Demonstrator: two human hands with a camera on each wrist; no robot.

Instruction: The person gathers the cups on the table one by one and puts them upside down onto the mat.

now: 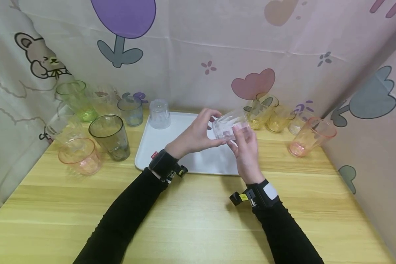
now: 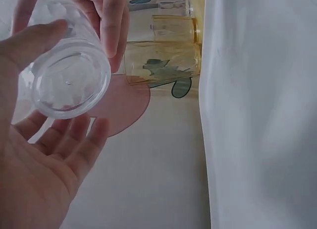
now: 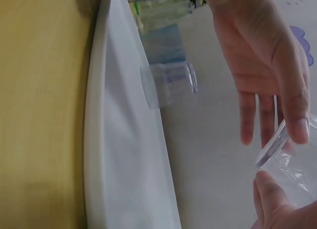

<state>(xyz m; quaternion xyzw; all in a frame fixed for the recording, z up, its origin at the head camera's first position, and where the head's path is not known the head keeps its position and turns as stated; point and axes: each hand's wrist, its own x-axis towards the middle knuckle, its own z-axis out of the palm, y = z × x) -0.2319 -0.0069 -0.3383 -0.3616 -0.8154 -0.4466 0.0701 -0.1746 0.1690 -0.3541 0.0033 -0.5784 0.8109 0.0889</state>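
Both my hands hold a clear plastic cup [image 1: 229, 124] tilted on its side above the white tray [image 1: 171, 146]. My left hand [image 1: 198, 134] grips it from the left, thumb on its wall and fingers round the far side. From the near right, my right hand [image 1: 247, 150] pinches its rim end. The left wrist view looks at the cup's base [image 2: 64, 78], with my left palm [image 2: 34, 174] below and right fingers [image 2: 111, 26] above. The right wrist view shows the cup's edge [image 3: 292, 174] between both hands.
Another clear cup [image 1: 160, 113] stands upside down at the tray's back left. Green [image 1: 76, 96], blue [image 1: 131, 110], grey [image 1: 110, 137] and pink [image 1: 80, 156] cups stand left of the tray. Yellow [image 1: 262, 110] and orange [image 1: 308, 137] cups stand on the right. Patterned curtains close in the table.
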